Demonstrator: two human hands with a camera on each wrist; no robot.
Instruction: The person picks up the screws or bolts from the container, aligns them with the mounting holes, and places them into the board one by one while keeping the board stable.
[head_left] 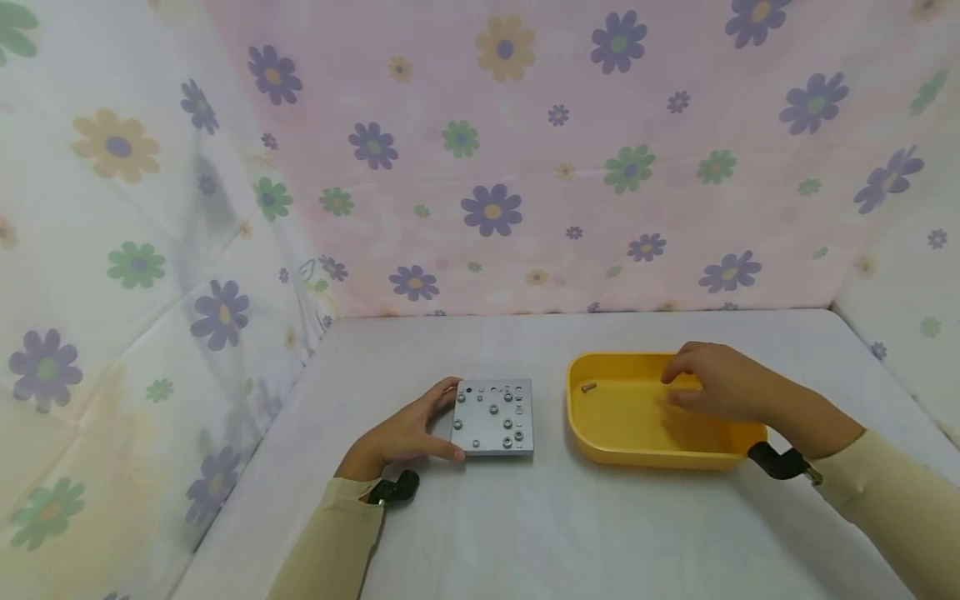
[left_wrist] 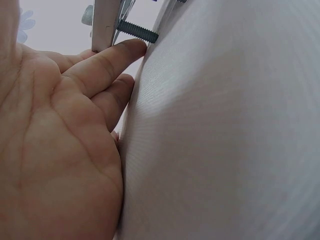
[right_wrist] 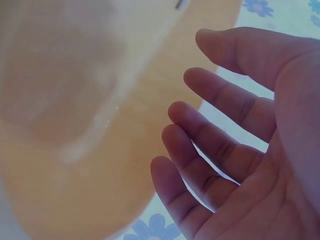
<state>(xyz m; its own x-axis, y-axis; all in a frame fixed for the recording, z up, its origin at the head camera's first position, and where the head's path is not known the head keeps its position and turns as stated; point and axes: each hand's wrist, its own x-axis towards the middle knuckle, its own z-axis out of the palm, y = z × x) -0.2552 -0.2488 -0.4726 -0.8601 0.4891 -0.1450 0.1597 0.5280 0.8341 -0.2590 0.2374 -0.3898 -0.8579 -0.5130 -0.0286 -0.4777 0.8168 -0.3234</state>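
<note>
My left hand (head_left: 408,429) holds the left side of a square grey metal plate (head_left: 487,423), the thumb at its near corner and the fingers at the far left. Several socket-head screws (head_left: 493,409) stand in holes across its top. Beneath the plate, in the left wrist view, a threaded screw end (left_wrist: 139,31) sticks out close to a fingertip. Over the right part of a yellow tray (head_left: 600,454) hovers my right hand (head_left: 723,383), fingers loosely bent and nothing in them. One small screw (head_left: 589,387) lies at the tray's left end.
Both things stand on a white-covered table (head_left: 480,533), the tray to the right of the plate with a gap between. Flowered cloth (head_left: 525,167) hangs behind the table and along both sides. Each wrist bears a black camera mount (head_left: 780,461).
</note>
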